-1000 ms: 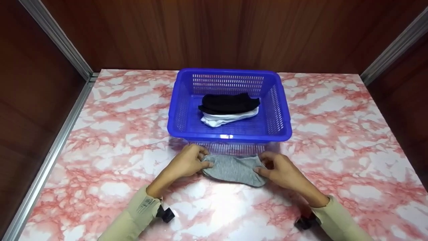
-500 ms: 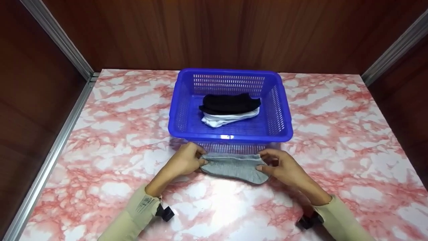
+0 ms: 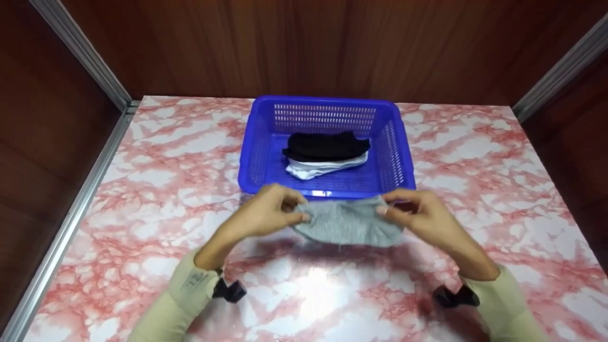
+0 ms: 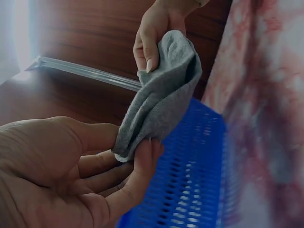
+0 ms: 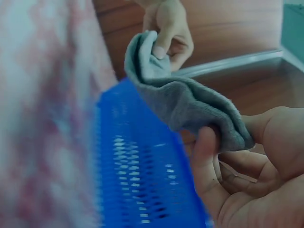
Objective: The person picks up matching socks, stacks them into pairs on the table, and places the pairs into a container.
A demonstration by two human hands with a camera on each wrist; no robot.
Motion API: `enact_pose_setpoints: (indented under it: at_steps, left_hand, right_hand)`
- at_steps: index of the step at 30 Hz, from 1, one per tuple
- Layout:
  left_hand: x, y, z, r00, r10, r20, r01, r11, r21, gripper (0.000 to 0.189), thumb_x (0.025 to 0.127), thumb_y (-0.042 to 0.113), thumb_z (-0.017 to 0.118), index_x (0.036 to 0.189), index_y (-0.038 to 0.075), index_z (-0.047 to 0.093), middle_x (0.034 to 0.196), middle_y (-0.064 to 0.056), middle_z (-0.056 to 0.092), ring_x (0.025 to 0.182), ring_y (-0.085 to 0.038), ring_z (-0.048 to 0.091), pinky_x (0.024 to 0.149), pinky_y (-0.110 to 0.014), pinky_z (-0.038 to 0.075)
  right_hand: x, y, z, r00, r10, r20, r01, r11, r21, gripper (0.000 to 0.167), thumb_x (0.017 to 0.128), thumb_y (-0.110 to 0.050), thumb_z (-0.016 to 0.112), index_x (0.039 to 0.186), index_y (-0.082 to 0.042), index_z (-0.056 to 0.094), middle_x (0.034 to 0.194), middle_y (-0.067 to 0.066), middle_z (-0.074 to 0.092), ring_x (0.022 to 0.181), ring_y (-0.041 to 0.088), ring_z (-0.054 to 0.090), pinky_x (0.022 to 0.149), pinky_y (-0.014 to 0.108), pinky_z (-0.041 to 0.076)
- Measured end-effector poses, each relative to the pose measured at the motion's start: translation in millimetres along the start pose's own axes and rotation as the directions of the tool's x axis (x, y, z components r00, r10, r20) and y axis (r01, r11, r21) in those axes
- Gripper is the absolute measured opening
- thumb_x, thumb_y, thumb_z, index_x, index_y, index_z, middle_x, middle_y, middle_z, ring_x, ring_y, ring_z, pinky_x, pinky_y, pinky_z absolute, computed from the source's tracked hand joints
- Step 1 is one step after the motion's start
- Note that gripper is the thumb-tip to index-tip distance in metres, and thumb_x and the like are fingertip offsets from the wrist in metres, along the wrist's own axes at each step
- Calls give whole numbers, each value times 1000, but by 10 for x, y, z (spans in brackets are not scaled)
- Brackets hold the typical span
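Grey socks [image 3: 349,223], laid together in layers, hang stretched sideways between my two hands above the table, in front of the basket. My left hand [image 3: 266,211] pinches their left end between thumb and fingers. At the other end, my right hand [image 3: 430,221] pinches the top corner the same way. Both wrist views show the layered folds of the grey fabric [image 4: 164,95] running from one hand to the other. Behind them stands a blue plastic basket [image 3: 403,147], its front wall partly covered by the socks and hands. Black socks [image 3: 327,146] lie on white socks [image 3: 306,172] inside it.
The table [image 3: 475,190] has a red and white marbled top. Dark wooden panels [image 3: 313,47] enclose it at the back and both sides, with metal rails [image 3: 85,175] along the corners and left edge.
Both hands have lifted the grey socks off the table and moved them forward, toward the basket's front rim, and slightly right. The basket and the socks in it have stayed put.
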State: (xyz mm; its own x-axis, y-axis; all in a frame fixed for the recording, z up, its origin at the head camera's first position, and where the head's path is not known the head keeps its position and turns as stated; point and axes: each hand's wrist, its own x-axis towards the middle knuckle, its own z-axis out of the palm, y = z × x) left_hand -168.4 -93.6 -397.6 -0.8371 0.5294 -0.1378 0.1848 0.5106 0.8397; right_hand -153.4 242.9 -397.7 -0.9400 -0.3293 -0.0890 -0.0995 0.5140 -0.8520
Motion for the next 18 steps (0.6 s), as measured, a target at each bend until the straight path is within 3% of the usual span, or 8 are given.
enact_pose_setpoints:
  at_steps: [4,8,11,14,15,18]
  left_hand:
    - [91,131,-232,999,43,-8,-43,999,-6,12,95,18,77,104,11,80,92,-5,78,74,-12,67,68,-28,59]
    - [257,231,-461,997,72,-3,-72,997,32,14,95,16,77,106,9,80,95,-8,80,73,-11,66,68,-27,58]
    - [412,285,-634,998,61,20,-62,997,35,15,96,13,76,109,7,79,100,-11,80,77,-12,69,74,-30,62]
    - [584,311,-815,999,39,29,-39,999,-5,18,97,9,74,114,7,78,104,-10,79,80,-13,71,77,-32,64]
    - [644,312,-877,999,29,27,-29,999,-27,18,97,9,73,115,7,78,103,-9,79,80,-12,71,77,-30,64]
    - [814,287,-1049,1000,5,19,-3,997,-83,22,98,9,72,120,6,77,96,0,77,76,-8,67,72,-25,61]
  right_hand:
    - [97,-171,-172,998,-16,-60,17,1000,5,26,98,-27,75,119,-11,77,94,2,76,74,13,67,64,28,59]
    - [250,-289,-326,996,-32,-88,38,997,68,35,97,-30,76,127,-11,75,106,-5,79,85,11,71,73,26,60]
    - [429,-363,-410,994,-28,-109,37,996,86,39,96,-31,78,130,-13,74,118,-7,77,95,10,71,81,25,59]
    - [645,-439,-486,992,17,-121,-7,997,77,36,96,-33,78,128,-17,76,118,-7,75,99,10,68,85,25,56]
    - [721,-463,-509,992,40,-119,-29,995,94,35,96,-33,78,127,-17,76,115,-7,75,99,9,67,84,25,56]
    - [968,-506,-558,993,83,-87,-56,961,270,27,97,-21,76,122,-10,76,105,-2,75,89,10,68,79,24,58]
